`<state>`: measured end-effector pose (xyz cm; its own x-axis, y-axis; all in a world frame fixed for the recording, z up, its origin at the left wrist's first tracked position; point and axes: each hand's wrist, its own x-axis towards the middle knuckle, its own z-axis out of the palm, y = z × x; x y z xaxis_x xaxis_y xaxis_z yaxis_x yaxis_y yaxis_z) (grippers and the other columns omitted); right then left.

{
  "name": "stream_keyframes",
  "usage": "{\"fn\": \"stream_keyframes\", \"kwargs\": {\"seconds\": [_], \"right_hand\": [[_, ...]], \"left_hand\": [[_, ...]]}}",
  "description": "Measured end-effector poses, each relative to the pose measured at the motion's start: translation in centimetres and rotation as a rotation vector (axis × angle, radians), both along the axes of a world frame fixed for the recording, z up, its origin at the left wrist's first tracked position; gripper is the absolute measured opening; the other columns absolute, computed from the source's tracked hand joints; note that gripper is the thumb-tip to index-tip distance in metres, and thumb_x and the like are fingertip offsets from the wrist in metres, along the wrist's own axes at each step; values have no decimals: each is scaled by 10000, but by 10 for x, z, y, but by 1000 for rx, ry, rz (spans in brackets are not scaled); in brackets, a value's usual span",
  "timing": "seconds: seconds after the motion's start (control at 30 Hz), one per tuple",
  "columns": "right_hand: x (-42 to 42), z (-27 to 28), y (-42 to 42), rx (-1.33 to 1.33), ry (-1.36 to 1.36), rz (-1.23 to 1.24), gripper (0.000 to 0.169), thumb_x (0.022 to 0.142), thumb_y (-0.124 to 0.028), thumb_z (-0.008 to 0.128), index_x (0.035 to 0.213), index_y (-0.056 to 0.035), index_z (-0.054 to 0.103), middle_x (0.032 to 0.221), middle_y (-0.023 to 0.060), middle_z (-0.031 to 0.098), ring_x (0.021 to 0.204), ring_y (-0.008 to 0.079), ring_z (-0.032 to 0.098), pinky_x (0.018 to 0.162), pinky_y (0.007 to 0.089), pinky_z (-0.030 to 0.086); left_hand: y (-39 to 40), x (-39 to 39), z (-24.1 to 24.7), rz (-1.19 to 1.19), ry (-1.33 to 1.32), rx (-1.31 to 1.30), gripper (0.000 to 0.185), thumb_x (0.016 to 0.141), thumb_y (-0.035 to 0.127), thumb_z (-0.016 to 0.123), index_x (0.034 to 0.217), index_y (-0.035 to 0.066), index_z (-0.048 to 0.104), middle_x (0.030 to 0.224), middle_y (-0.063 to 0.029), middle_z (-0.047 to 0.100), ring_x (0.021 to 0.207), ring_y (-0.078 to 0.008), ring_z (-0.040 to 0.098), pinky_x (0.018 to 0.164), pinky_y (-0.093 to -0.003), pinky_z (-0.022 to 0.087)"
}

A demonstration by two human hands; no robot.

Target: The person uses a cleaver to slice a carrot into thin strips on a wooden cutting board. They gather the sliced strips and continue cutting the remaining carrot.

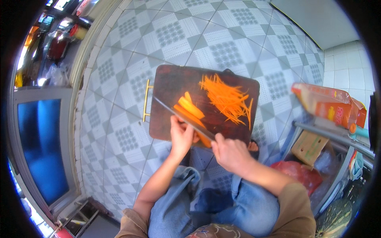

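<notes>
A dark wooden cutting board (166, 77) with a gold-coloured metal handle (146, 101) lies low in front of my knees. My right hand (233, 153) grips a kitchen knife (190, 121), its blade slanting towards the upper left across the board. Along the blade lie long carrot slices (204, 138), partly covered by the knife and my fingers. My left hand (182, 134) holds these slices close beside the blade, fingertips curled. Just beyond the knife rest some thicker carrot pieces (191, 107). A loose heap of carrot shreds (226, 99) covers the board's right side.
Patterned floor tiles (169, 32) surround the board. To the right are an orange and red plastic bag (333, 104), a metal rack (336, 138), a cardboard box (309, 147), a red bag (297, 175) and a green squash (335, 218). A blue-paned door (43, 148) stands left.
</notes>
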<state>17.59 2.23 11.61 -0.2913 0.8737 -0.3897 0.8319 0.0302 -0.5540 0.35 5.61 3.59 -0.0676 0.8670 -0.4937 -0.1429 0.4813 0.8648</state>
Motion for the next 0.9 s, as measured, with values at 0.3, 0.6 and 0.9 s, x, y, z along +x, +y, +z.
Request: {"fn": "stream_keyframes", "kwargs": {"seconds": [0.3, 0.6, 0.9], "right_hand": [[-15, -10, 14, 34, -5, -23, 281, 997, -263, 488, 862, -20, 526, 670, 206, 662, 609, 380, 687, 557, 477, 570], [-22, -40, 30, 19, 50, -48, 314, 1014, -299, 454, 897, -20, 539, 677, 219, 664, 632, 407, 682, 582, 502, 561], [-4, -4, 1, -48, 27, -35, 279, 1011, -273, 466, 900, -18, 494, 630, 227, 641, 605, 421, 666, 558, 514, 550]], "left_hand": [[1, -4, -1, -34, 57, -10, 293, 961, 58, 589, 1041, 75, 308, 679, -79, 574, 482, -134, 563, 387, -267, 456], [-3, -1, -7, 6, 12, 6, 271, 932, -5, 549, 1051, 64, 315, 626, -92, 585, 432, -157, 562, 392, -268, 446], [-3, 1, 0, 12, 19, -10, 300, 939, 40, 616, 1040, 57, 334, 720, -111, 621, 498, -149, 595, 397, -273, 472]]}}
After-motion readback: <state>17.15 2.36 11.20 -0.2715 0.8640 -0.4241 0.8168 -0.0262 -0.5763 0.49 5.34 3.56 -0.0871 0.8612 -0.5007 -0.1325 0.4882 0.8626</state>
